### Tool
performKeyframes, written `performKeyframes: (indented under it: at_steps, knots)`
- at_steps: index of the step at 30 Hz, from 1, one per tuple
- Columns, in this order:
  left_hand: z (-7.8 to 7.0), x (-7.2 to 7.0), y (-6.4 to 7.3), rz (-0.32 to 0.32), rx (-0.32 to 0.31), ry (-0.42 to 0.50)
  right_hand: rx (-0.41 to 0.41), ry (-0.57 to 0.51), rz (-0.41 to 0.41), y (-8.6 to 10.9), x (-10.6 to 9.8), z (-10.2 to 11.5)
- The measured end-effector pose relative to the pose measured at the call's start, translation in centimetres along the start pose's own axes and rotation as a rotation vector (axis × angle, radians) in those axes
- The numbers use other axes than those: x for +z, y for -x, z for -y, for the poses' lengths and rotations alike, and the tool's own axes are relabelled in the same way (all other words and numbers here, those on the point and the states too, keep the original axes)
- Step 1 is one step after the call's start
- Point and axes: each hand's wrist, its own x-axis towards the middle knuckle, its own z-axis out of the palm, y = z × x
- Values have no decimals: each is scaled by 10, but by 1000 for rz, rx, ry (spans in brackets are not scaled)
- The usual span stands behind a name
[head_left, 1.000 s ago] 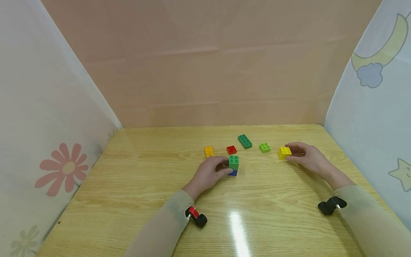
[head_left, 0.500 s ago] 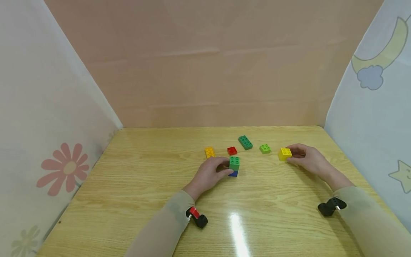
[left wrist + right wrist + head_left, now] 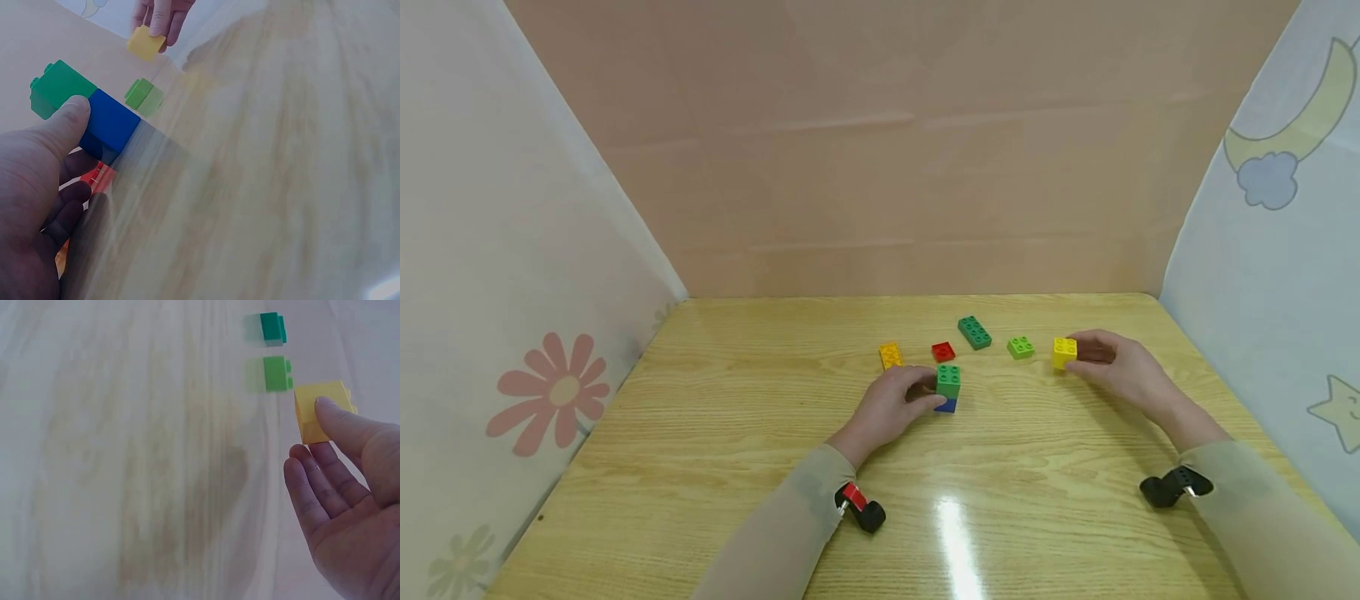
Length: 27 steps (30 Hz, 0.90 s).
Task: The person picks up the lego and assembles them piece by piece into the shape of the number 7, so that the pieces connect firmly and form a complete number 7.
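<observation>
My left hand (image 3: 887,404) grips a two-brick stack between thumb and fingers, a green toy brick (image 3: 948,380) on top of a blue toy brick (image 3: 111,127). In the left wrist view the thumb lies across the seam of the two, and the blue brick's bottom is at the tabletop. Over on the right, my right hand (image 3: 1123,371) pinches a yellow toy brick (image 3: 320,407), studs up. The right wrist view shows the yellow brick raised off the table, thumb on its near side and fingertips behind and below it.
Behind the hands, on the wooden table (image 3: 700,417), lie an orange brick (image 3: 891,356), a red brick (image 3: 943,352), a long dark green brick (image 3: 974,332) and a lime green brick (image 3: 1020,347). Fabric walls (image 3: 880,167) stand at the back and both sides.
The right hand has lifted the yellow brick slightly from the table and turned it a little. The left hand holds the green and blue stack in the same place.
</observation>
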Motion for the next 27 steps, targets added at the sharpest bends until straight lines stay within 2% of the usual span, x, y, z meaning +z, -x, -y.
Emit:
performKeyframes:
  at_steps: [12, 27]
  knots:
    - [1, 0, 0, 4, -2, 2, -32, -143, -13, 4, 8, 32]
    - [-2, -2, 0, 3, -1, 7, -66, -213, -8, 5, 30, 69]
